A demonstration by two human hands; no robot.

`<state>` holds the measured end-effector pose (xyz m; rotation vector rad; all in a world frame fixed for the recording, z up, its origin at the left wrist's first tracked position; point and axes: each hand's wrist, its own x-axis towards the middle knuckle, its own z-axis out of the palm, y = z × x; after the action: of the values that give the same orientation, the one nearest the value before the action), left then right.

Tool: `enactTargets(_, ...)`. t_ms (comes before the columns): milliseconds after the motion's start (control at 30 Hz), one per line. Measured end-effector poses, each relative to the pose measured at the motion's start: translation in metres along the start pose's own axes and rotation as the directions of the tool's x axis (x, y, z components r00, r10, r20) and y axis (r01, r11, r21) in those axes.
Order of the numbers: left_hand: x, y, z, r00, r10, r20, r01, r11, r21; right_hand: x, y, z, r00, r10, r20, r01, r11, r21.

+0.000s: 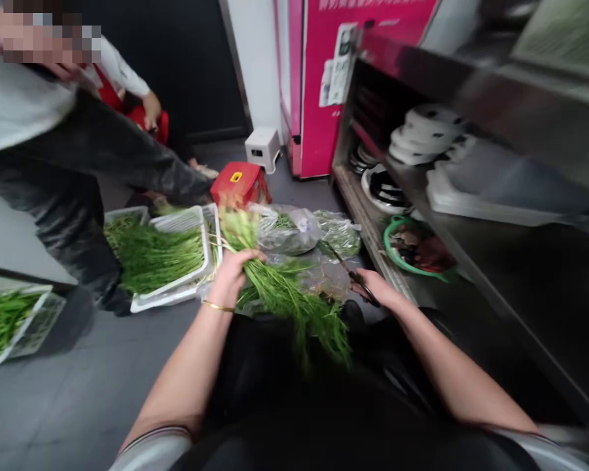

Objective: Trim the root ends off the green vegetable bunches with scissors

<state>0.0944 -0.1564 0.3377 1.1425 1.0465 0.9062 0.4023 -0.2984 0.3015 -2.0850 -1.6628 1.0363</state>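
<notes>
My left hand point(233, 273) is closed around a bunch of green stalks point(294, 304), leafy ends hanging toward my lap and pale cut ends point(238, 226) pointing away. A gold bangle sits on that wrist. My right hand point(377, 288) grips a pair of dark-handled scissors point(346, 265), blades pointing away toward the plastic bags. Both hands hover over my dark apron, a hand's width apart.
White baskets point(177, 226) full of trimmed greens stand on the grey floor at left, another basket point(27, 327) at far left. Clear bags of greens point(294, 229) lie ahead. A red stool point(239, 183), a person's dark-trousered legs point(78, 170), a steel shelf with plates point(422, 137) and a green basin point(415, 248) surround me.
</notes>
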Motion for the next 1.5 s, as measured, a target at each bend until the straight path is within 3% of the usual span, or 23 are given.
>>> enactTargets(100, -0.02, -0.012, 0.066, 0.974, -0.176, 0.145, 0.208, 0.945, -0.251, -0.043, 0.004, -0.03, 0.949, -0.041, -0.314, 0.066, 0.995, 0.069)
enactTargets(167, -0.035, -0.019, 0.105, 0.945, -0.214, 0.246, 0.283, 0.913, -0.293, -0.062, -0.008, -0.034, 0.911, -0.088, -0.402, 0.158, 0.977, 0.144)
enactTargets(233, -0.047, -0.02, 0.132, 0.938, -0.216, 0.27, 0.305, 0.885, -0.351, -0.071, -0.024, -0.023, 0.91, -0.116, -0.399, 0.215, 0.953, 0.214)
enactTargets(333, -0.059, -0.007, 0.153, 0.954, -0.242, 0.175, 0.298, 0.824, -0.482, -0.073, -0.045, 0.012, 0.894, -0.23, -0.384, 0.342, 0.904, 0.256)
enactTargets(433, -0.073, 0.011, 0.155, 0.964, -0.264, 0.03, 0.244, 0.835, -0.493, -0.075, -0.058, 0.043, 0.883, -0.264, -0.389, 0.386, 0.88, 0.277)
enactTargets(500, -0.088, 0.021, 0.15, 0.985, -0.175, -0.007, 0.152, 0.874, -0.462, -0.079, -0.064, 0.051, 0.87, -0.243, -0.43, 0.395, 0.864, 0.311)
enactTargets(567, -0.106, 0.027, 0.142, 0.998, 0.002, 0.06, 0.024, 0.903, -0.43, -0.084, -0.07, 0.05, 0.842, -0.263, -0.472, 0.46, 0.806, 0.372)
enactTargets(633, -0.121, 0.029, 0.133, 0.97, 0.12, 0.211, -0.025, 0.915, -0.403, -0.086, -0.077, 0.047, 0.81, -0.318, -0.493, 0.548, 0.708, 0.445)
enactTargets(733, -0.129, 0.023, 0.123, 0.945, 0.092, 0.315, 0.017, 0.945, -0.326, -0.083, -0.085, 0.049, 0.772, -0.394, -0.498, 0.626, 0.604, 0.493)
enactTargets(833, -0.123, 0.014, 0.119, 0.977, 0.041, 0.21, 0.019, 0.961, -0.276, -0.075, -0.086, 0.06, 0.751, -0.418, -0.511, 0.651, 0.595, 0.471)
enactTargets(933, -0.115, 0.007, 0.115, 0.987, 0.007, 0.162, 0.047, 0.943, -0.329, -0.075, -0.073, 0.065, 0.743, -0.417, -0.523, 0.646, 0.651, 0.398)
enactTargets(1067, -0.107, 0.006, 0.103, 0.965, -0.026, 0.26, 0.118, 0.932, -0.344, -0.093, -0.051, 0.042, 0.754, -0.335, -0.565, 0.577, 0.749, 0.326)
enactTargets(1133, -0.105, 0.008, 0.098, 0.951, -0.033, 0.306, 0.123, 0.952, -0.279, -0.103, -0.05, 0.023, 0.721, -0.291, -0.628, 0.563, 0.775, 0.288)
enactTargets(1300, -0.108, 0.008, 0.11, 0.917, -0.014, 0.399, 0.074, 0.988, -0.135, -0.107, -0.087, -0.02, 0.624, -0.332, -0.707, 0.641, 0.735, 0.221)
enactTargets(1400, -0.113, 0.003, 0.117, 0.893, -0.019, 0.45, 0.078, 0.991, -0.113, -0.096, -0.108, -0.03, 0.614, -0.346, -0.709, 0.66, 0.719, 0.22)
enactTargets(1500, -0.116, -0.006, 0.111, 0.875, -0.049, 0.481, 0.159, 0.969, -0.19, -0.085, -0.111, -0.032, 0.636, -0.307, -0.708, 0.646, 0.713, 0.271)
